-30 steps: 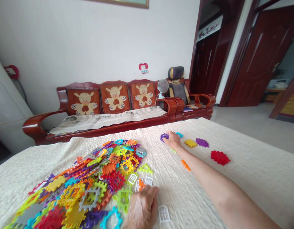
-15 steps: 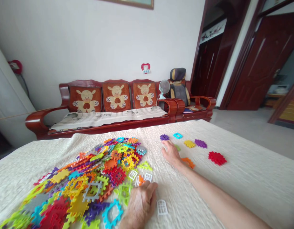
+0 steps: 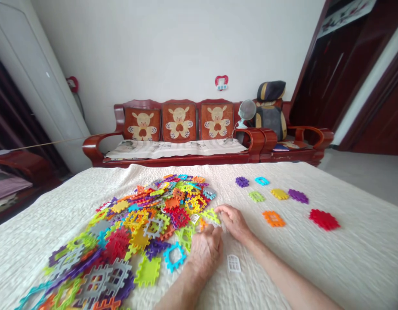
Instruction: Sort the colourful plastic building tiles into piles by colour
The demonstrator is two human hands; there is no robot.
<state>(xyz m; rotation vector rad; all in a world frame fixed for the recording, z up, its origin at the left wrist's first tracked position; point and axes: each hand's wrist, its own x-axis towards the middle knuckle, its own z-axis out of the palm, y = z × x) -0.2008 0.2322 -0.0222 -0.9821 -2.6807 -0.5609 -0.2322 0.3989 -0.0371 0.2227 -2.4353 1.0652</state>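
A big heap of coloured interlocking plastic tiles (image 3: 137, 224) lies on a cream quilted cover (image 3: 315, 267). My left hand (image 3: 207, 252) rests knuckles up at the heap's right edge, fingers curled; what is under them is hidden. My right hand (image 3: 232, 221) sits just beside it, fingers bent and pinching at small pieces near a yellow-green triangle tile (image 3: 211, 215). A white window piece (image 3: 233, 262) lies loose below both hands. To the right lie separate tiles: purple (image 3: 242, 181), cyan (image 3: 261, 181), green (image 3: 256, 196), yellow (image 3: 279, 193), orange (image 3: 274, 218) and red (image 3: 324, 219).
A red wooden sofa (image 3: 186, 146) with bear-print cushions stands behind the cover, with a small fan (image 3: 246, 111) and a massage cushion (image 3: 270, 107) at its right end. Dark wooden doors (image 3: 363, 86) are on the right, a white cabinet (image 3: 34, 86) on the left.
My right hand has pulled back from the far separate tiles to the heap's edge, beside my left hand. The view has swung left and the left hand has moved up slightly.
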